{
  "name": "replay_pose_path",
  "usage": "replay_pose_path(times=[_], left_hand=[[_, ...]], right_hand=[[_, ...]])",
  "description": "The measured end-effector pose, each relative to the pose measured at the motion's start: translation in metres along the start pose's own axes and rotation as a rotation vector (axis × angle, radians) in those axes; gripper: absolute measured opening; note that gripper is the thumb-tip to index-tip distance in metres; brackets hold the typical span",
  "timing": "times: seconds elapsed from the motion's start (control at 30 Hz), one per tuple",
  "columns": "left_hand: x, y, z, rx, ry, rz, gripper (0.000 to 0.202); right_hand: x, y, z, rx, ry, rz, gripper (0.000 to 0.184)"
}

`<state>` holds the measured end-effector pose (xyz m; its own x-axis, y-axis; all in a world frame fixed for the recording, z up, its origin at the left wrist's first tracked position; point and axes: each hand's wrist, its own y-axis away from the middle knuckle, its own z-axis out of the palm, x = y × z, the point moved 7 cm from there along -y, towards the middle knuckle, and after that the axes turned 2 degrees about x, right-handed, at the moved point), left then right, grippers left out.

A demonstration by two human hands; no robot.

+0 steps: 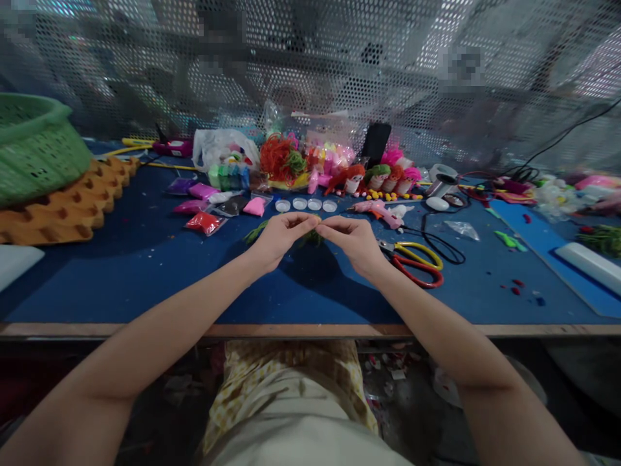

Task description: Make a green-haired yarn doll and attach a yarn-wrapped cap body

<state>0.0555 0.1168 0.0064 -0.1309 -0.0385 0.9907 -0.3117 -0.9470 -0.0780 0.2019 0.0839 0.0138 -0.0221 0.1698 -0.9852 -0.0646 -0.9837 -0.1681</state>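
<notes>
My left hand (280, 236) and my right hand (353, 239) meet above the blue table (145, 272), fingertips pinched together on a small yellowish piece (317, 220) that is too small to name. A bunch of green strands (257, 232) pokes out from under my left hand and lies below both hands. Red and yellow scissors (417, 262) lie just right of my right hand. Several small white caps (305, 204) sit in a row just beyond my fingers.
Small dolls with coloured hair (378, 178), clay packets (204, 207), a pink glue gun (376, 210) and yarn (279, 158) crowd the back. A green basket (33, 145) on orange foam (72, 207) stands at left. Cables and a blue mat (543, 243) lie right. Mesh wall behind.
</notes>
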Motion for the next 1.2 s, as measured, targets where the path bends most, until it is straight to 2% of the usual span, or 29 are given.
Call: replay_pose_path(times=[0.33, 0.5, 0.8, 1.2], left_hand=[[0.004, 0.0, -0.005, 0.008, -0.008, 0.006, 0.041], [0.005, -0.001, -0.009, 0.039, -0.032, 0.034, 0.039], [0.012, 0.001, -0.009, 0.064, -0.082, 0.084, 0.047], [0.016, 0.001, -0.009, 0.048, -0.068, 0.144, 0.04]], right_hand=[[-0.002, 0.0, -0.002, 0.03, -0.047, 0.025, 0.036], [0.0, -0.002, -0.003, 0.046, -0.071, 0.029, 0.033], [0.007, -0.003, -0.002, 0.048, -0.113, 0.077, 0.03], [0.01, -0.002, 0.001, 0.014, -0.189, 0.143, 0.037]])
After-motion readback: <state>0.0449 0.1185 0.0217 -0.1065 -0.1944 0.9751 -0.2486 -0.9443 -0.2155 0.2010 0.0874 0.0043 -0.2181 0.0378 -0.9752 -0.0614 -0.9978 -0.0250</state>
